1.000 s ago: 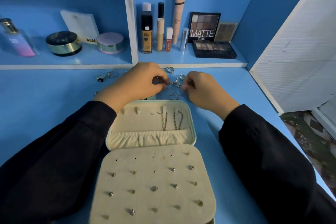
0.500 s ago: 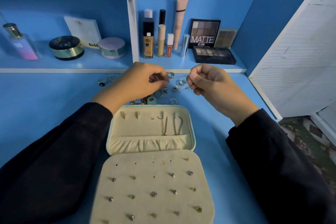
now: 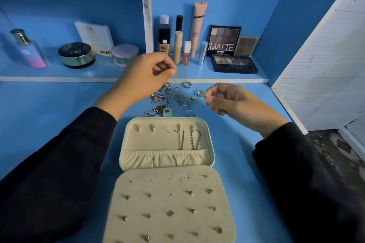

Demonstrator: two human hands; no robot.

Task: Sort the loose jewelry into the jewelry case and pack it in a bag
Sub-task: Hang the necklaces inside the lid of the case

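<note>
The jewelry case [image 3: 154,140] lies open at lower centre of the frame on the blue tabletop [image 3: 49,104]. It is cream-lined with a mint rim. Two chains [image 3: 187,140] hang from hooks into its gathered pocket, and small studs dot the nearer panel [image 3: 158,203]. The loose jewelry [image 3: 177,97], a tangle of rings and chains, sits just above the case, between the hands. The left hand [image 3: 146,79] is raised above the pile and the right hand [image 3: 233,102] is beside it. Each has curled fingers with thumb and forefinger pressed together. Whether anything lies in either pinch cannot be told.
</note>
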